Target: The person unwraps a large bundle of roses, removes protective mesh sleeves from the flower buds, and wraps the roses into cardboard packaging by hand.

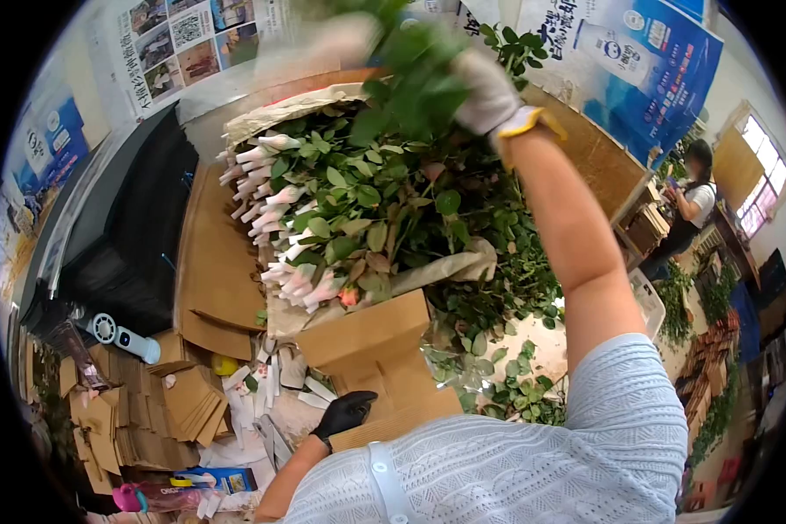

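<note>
My right hand (489, 92), in a white glove with a yellow cuff, is raised at the top over the flower pile. Its fingers are closed around a leafy rose stem (419, 74), smeared by motion, with a blurred pale bloom at its left end. Below lies a big heap of roses (367, 201), their heads in white sleeves pointing left. My left hand (345, 412), in a black glove, grips the left side of a folded piece of brown cardboard (393, 345) close to my body. One orange-pink rose head (348, 297) shows without a sleeve.
Black stacked material (122, 218) stands to the left, with a light-blue handheld fan (127, 336) before it. Cardboard pieces (140, 410) and white paper sleeves (271, 375) crowd the lower left. Another person (690, 201) stands at far right. Loose leaves (524, 384) litter the right side.
</note>
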Tool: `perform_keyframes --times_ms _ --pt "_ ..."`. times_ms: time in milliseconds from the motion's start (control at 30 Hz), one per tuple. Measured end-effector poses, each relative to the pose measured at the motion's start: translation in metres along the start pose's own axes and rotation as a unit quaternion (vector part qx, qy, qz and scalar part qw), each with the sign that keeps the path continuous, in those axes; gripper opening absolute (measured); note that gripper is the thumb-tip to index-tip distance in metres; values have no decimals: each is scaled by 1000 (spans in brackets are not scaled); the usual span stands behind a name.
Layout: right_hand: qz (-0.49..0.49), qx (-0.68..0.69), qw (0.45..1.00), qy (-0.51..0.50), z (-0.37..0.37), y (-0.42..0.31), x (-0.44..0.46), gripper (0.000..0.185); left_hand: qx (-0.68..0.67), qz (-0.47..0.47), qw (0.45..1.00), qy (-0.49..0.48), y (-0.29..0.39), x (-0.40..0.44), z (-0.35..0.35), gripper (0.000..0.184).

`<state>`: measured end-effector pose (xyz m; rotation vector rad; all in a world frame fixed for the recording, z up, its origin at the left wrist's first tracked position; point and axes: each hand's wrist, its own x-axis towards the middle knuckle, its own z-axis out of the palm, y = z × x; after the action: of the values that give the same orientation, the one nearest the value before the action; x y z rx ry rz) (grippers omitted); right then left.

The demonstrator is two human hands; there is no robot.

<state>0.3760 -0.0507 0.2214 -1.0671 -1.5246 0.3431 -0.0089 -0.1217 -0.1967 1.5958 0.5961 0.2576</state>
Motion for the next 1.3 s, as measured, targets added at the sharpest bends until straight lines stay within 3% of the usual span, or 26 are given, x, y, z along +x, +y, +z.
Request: perform_keyframes --times_ms 33,100,133,167,233,300,367,433,500,533,567,633,667,767,833,900,933,967,1033,1067,1100,1133,1167,1200,1233,1300 --pt "9 -201 978 -47 12 31 -5 37 -40 10 999 -1 -8 -2 1 38" --pt "-36 -604 784 -139 35 93 -14 54 -34 1 999 3 -13 -2 2 32" --pt "73 -674 710 -193 56 109 -28 51 -41 -4 999 5 -5 -4 2 32" --pt "76 -693 688 -201 58 162 -47 56 -50 -9 999 9 2 -5 4 31" --pt "261 -593 734 -201 76 192 -54 63 3 -15 1000 3 7 -6 4 30" --pt "290 -598 709 -236 81 169 -38 72 37 -4 999 -8 6 -5 2 30" --pt "249 -571 749 -225 67 139 -33 82 63 30 997 -23 7 -6 -2 34" --pt "210 -521 806 -184 45 96 -34 73 87 69 993 -41 24 -1 -8 39" --pt "170 -310 929 -108 19 75 -44 54 -35 -33 994 -102 79 -2 -15 37" --pt "93 -302 949 -9 8 83 -49 37 16 51 993 -106 110 0 -20 39" --pt "138 -272 949 78 0 65 -60 28 67 135 983 -108 145 3 -25 40" --pt "0 -349 925 152 -17 84 -71 23 92 161 976 -109 197 11 -31 39" --pt "-23 -441 892 95 -19 93 -72 20 128 175 972 -88 213 18 -33 39" --pt "76 -529 842 -73 17 87 -64 23 193 174 964 -51 235 46 -21 39" --pt "100 -651 750 -68 42 102 -56 26 219 206 952 -48 229 62 -7 39" --pt "160 -730 654 -113 52 145 -47 25 259 230 929 -134 214 65 11 40" --pt "207 -670 700 -138 47 166 -45 24 265 194 928 -174 205 61 14 41" --pt "245 -662 688 -170 47 149 -34 23 273 157 926 -211 197 56 14 42" --pt "1 -692 722 4 47 135 -29 23 267 48 932 -241 179 49 0 43" --pt "10 -639 757 136 49 121 -20 21 259 -10 940 -221 166 45 -5 44" --pt "25 -621 768 155 45 103 -20 21 252 -13 943 -217 145 40 -8 44" --pt "22 -756 653 -27 26 104 -15 18 303 -26 929 -209 119 36 -11 44" --pt "165 -617 769 15 12 106 -5 16 354 -37 913 -197 97 33 -13 44" --pt "153 -623 767 22 2 96 -8 16 319 -27 926 -201 82 28 -14 42" --pt "32 -656 751 61 -3 79 -15 19 316 -29 928 -197 54 27 -17 42" --pt "-57 -624 769 122 -6 55 -22 22 300 193 908 -220 -1 33 -16 37"
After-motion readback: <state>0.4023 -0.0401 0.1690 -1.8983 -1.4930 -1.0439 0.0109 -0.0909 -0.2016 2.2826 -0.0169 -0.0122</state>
